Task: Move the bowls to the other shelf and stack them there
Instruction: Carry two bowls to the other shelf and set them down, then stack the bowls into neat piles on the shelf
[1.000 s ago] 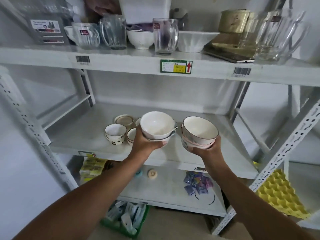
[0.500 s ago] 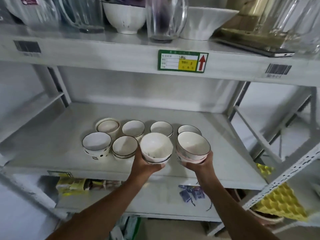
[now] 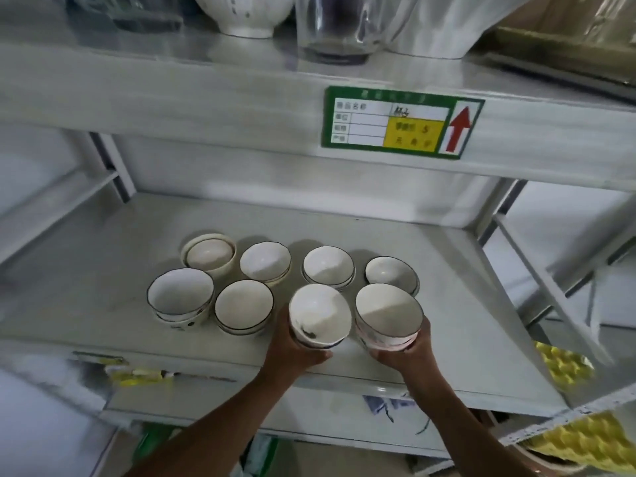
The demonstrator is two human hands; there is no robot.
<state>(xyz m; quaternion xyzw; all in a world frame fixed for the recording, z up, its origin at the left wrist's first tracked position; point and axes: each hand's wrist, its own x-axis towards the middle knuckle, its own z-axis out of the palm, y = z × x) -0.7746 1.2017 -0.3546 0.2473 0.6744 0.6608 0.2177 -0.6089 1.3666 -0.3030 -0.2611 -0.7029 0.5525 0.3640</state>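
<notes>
My left hand (image 3: 294, 352) grips a short stack of white bowls (image 3: 320, 313) from below, low over the front of the middle shelf (image 3: 86, 270). My right hand (image 3: 409, 356) holds another small stack, its top bowl dark-rimmed (image 3: 387, 313) and a pink bowl under it. Behind and left of them, several more white bowls stand on the shelf in two rows: a cream one (image 3: 209, 254) at the back left, a dark-rimmed one (image 3: 180, 296) at the front left, others (image 3: 328, 265) between. Whether the held stacks touch the shelf is unclear.
The top shelf (image 3: 172, 94) carries a green price label (image 3: 401, 123), a white bowl (image 3: 246, 13) and a glass mug (image 3: 339, 25). Slanted metal braces (image 3: 550, 290) cross at the right. Yellow egg trays (image 3: 568, 366) and packets lie on lower levels.
Both hands came down with their bowl stacks from mid-air to the front of the middle shelf. The view moved closer and lower, so more bowls on the shelf show.
</notes>
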